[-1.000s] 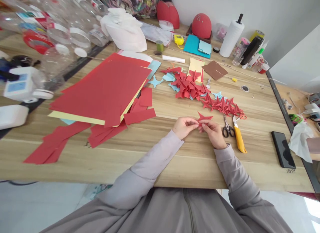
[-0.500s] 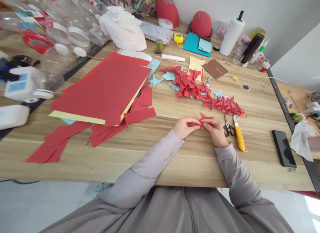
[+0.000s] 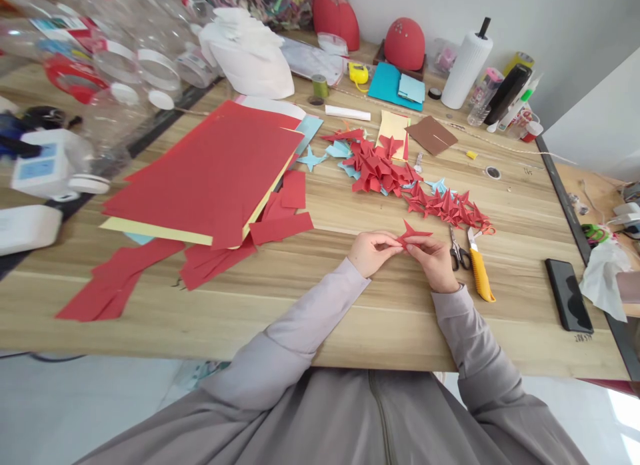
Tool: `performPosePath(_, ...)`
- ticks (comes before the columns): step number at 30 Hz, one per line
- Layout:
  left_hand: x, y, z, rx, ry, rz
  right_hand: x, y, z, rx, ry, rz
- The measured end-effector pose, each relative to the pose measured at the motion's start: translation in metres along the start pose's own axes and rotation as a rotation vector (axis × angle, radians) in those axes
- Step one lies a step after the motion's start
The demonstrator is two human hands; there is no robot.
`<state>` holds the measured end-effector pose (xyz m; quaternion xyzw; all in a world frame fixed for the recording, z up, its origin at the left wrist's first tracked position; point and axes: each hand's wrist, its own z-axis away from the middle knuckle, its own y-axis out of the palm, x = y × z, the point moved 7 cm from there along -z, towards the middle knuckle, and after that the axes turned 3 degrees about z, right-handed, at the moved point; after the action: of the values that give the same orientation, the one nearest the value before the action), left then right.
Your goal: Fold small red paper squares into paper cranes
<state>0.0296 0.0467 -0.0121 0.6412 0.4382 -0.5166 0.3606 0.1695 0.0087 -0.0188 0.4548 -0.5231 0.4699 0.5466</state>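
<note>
- While your left hand [image 3: 371, 253] pinches its left side, the small folded red paper star [image 3: 412, 234] sits just above the wooden table [image 3: 400, 325], in front of you.
- Your right hand [image 3: 434, 258] is closed on it too, thumb and fingers gripping its near right part; both sets of fingertips nearly meet.
- It looks largely shaped, with two sharp points showing; your fingers cover the rest, so you cannot tell whether every fold is made.
- Beyond it lie a loose heap of folded red paper pieces [image 3: 377, 168] and a row of red paper stars [image 3: 447, 208], all shaped.
- To your left, flat red paper strips [image 3: 280, 227] lie unfolded beside a stack of large red paper sheets [image 3: 215, 165].
- One point aims away from you, slightly left; another aims right. Its longest visible line seems to run left to right, though its full axis is partly hidden.
</note>
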Motion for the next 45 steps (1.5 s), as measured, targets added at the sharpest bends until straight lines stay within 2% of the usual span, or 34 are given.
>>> performPosePath(6,-0.012,-0.002,0.0,0.029,0.1,-0.101,0.004,0.002,0.001,0.012,-0.003,0.01)
performPosePath(12,-0.016,0.002,0.0,0.07,0.122,-0.149,0.009,0.003,0.001,0.015,-0.031,0.014)
performPosePath(17,-0.014,0.001,0.001,0.049,0.097,-0.132,0.007,0.0,0.001,-0.011,-0.002,-0.009)
performPosePath(24,-0.004,0.001,0.0,0.03,-0.037,-0.027,0.005,0.0,0.0,0.001,0.038,-0.095)
performPosePath(32,-0.012,0.003,0.0,0.084,0.031,-0.036,0.007,0.001,0.0,0.02,0.048,-0.078)
performPosePath(39,0.0,0.003,0.0,0.063,-0.089,0.031,0.008,0.001,0.001,-0.014,0.027,-0.035)
performPosePath(45,-0.012,0.003,0.0,0.086,0.005,0.022,0.009,0.002,0.002,-0.003,0.017,-0.042)
